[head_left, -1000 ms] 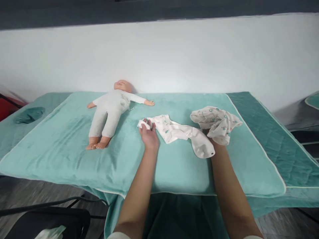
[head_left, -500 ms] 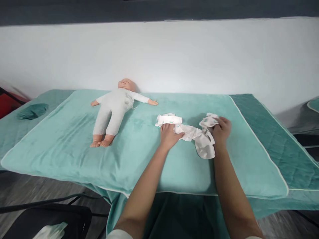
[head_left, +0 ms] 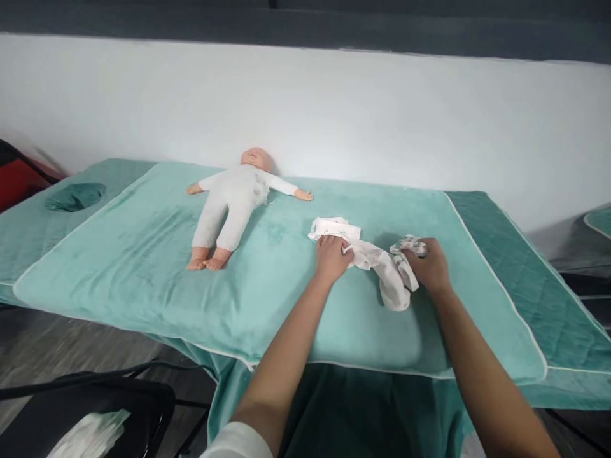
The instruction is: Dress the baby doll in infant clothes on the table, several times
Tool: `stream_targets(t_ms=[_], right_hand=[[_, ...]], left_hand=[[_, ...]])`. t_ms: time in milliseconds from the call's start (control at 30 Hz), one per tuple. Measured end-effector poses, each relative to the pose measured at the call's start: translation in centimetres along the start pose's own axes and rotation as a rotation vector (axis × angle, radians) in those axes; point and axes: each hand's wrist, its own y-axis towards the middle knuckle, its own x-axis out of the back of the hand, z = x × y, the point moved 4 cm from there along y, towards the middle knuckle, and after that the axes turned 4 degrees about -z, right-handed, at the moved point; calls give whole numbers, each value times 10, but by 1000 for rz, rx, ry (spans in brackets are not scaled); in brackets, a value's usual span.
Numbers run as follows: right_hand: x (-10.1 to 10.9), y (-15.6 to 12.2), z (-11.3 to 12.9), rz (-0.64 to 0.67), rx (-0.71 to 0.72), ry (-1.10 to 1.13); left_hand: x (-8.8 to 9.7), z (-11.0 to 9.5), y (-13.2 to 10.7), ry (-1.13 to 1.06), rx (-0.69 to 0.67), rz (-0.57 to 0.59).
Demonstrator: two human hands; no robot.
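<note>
A white baby garment (head_left: pixel 365 253) with a small green print lies bunched and stretched sideways on the green bed cover. My left hand (head_left: pixel 331 256) is closed on its left part, fingers tucked under the folded edge. At the other end, my right hand (head_left: pixel 429 262) grips a crumpled bunch of the same cloth, lifted slightly. Between the hands a plain white flap hangs toward me. To the left, a baby doll (head_left: pixel 233 200) in a white cloth body lies on its back, arms spread, touched by neither hand.
The green bed cover (head_left: pixel 119 273) with white piping spans the massage bed, which has a face hole (head_left: pixel 75 197) at the left. A white wall (head_left: pixel 305 114) stands behind. At lower left is a black chair (head_left: pixel 138 407) with a crumpled white item (head_left: pixel 90 436) on it.
The view has shifted, so doll and garment sit further right in it. My right hand has turned and moved outward with its bunch of cloth. My left hand keeps its place on the garment.
</note>
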Motion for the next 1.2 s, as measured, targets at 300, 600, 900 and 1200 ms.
stream_targets(t_ms=[300,600,900,1200], right_hand=[[108,-14,-83,-241,-8,-311],[99,-41,-30,-286,179,-427],[-5,-40,89,253,397,55],[-84,2,114,623,311,-254]], left_hand=[[6,16,0,-492,182,-202],[45,29,-40,-879,362,-632],[110,47,-109,-752,337,-917],[90,-5,-36,-292,-76,-139]])
